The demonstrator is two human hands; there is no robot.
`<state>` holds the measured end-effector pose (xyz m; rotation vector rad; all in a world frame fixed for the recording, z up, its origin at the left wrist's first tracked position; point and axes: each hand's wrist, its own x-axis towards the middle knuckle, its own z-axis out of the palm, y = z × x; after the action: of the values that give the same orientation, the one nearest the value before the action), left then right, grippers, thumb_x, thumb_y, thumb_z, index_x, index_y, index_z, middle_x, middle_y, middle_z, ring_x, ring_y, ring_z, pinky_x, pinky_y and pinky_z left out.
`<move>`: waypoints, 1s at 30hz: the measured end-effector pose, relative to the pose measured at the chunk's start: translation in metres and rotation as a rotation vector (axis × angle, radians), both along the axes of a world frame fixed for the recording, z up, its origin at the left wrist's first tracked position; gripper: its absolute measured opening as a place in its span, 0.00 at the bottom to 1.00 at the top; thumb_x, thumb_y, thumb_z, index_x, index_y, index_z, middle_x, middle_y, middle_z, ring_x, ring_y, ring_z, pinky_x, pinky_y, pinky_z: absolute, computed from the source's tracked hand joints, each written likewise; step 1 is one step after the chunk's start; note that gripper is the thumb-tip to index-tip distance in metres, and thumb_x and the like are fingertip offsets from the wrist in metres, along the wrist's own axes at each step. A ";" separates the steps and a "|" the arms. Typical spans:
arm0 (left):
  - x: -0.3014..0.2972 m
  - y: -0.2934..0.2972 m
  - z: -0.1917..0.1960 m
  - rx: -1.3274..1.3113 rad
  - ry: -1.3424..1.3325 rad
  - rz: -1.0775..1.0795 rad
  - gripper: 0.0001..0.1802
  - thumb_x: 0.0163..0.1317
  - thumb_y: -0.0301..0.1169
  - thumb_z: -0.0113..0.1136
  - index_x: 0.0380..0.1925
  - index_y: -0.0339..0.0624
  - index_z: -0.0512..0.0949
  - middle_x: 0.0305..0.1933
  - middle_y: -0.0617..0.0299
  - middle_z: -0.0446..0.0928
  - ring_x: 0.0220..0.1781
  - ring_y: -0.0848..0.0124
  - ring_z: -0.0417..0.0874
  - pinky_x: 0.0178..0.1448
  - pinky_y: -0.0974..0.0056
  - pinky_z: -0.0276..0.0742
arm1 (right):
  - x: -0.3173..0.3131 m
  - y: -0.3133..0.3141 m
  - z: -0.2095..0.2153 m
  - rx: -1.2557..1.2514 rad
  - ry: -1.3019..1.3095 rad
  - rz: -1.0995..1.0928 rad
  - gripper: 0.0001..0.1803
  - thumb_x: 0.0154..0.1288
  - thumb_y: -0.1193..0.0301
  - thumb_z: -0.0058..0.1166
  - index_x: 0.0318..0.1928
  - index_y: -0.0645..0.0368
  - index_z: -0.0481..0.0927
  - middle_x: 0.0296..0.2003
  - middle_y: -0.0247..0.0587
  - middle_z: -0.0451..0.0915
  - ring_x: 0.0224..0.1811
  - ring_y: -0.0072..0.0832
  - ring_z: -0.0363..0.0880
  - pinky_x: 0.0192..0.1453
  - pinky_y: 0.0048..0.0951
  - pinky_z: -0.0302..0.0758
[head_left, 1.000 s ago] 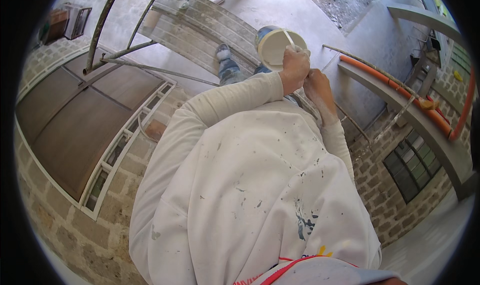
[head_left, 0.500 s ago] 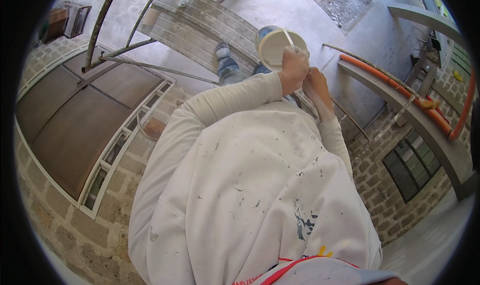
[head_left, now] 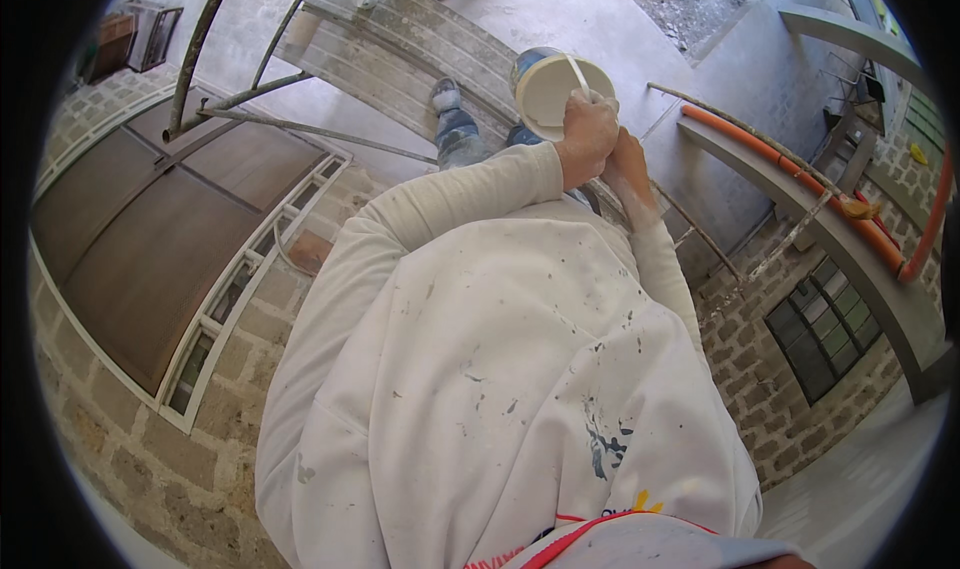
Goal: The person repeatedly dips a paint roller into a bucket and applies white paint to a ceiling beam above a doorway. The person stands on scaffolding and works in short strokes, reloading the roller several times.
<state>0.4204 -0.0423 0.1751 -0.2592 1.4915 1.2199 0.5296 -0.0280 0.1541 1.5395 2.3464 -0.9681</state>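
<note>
A round cream bucket with pale contents hangs or stands beyond my hands, over my legs. From its far rim a narrow white strip, which looks like the bucket's handle, runs to my left hand. That hand is closed in a fist around the strip's near end, its skin dusted white. Just right of it and touching it is my right hand. Its fingers are tucked behind the left hand, so I cannot see what they hold.
My feet are on a grey scaffold plank. Rusty scaffold pipes rise at left, beside a brown-panelled window in a block wall. An orange pipe runs along a grey beam on the right. A thin pole slants nearby.
My right hand has shifted slightly up and left, closer against the left hand. My left hand and the bucket have hardly moved.
</note>
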 end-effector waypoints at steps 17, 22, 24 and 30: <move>-0.008 -0.001 0.007 -0.004 0.029 0.014 0.09 0.62 0.27 0.61 0.41 0.43 0.74 0.36 0.63 0.73 0.37 0.72 0.74 0.39 0.62 0.71 | -0.017 0.013 0.000 -0.009 0.064 0.061 0.14 0.64 0.63 0.60 0.38 0.62 0.85 0.37 0.60 0.86 0.43 0.59 0.85 0.49 0.53 0.79; -0.007 -0.004 -0.003 -0.001 -0.008 0.025 0.09 0.62 0.27 0.61 0.41 0.43 0.74 0.36 0.63 0.73 0.37 0.73 0.74 0.40 0.62 0.72 | -0.022 0.019 -0.008 0.007 0.063 0.065 0.12 0.66 0.65 0.58 0.39 0.62 0.85 0.37 0.61 0.86 0.43 0.59 0.85 0.48 0.54 0.79; -0.010 -0.002 -0.001 0.012 -0.004 0.015 0.09 0.62 0.27 0.61 0.41 0.43 0.74 0.36 0.63 0.73 0.38 0.73 0.74 0.41 0.63 0.72 | -0.015 0.011 0.016 -0.052 0.053 -0.003 0.12 0.69 0.67 0.56 0.40 0.62 0.86 0.37 0.62 0.86 0.43 0.59 0.85 0.48 0.53 0.79; -0.017 0.002 0.010 0.033 -0.091 0.069 0.09 0.62 0.26 0.60 0.42 0.42 0.74 0.36 0.63 0.73 0.38 0.72 0.74 0.42 0.63 0.72 | 0.001 -0.002 0.037 -0.074 -0.002 0.000 0.12 0.71 0.68 0.52 0.42 0.63 0.86 0.37 0.63 0.85 0.44 0.59 0.85 0.48 0.54 0.78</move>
<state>0.4032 -0.0399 0.1850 -0.3419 1.3933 1.2697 0.5308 -0.0303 0.1907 1.5118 2.2825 -1.0410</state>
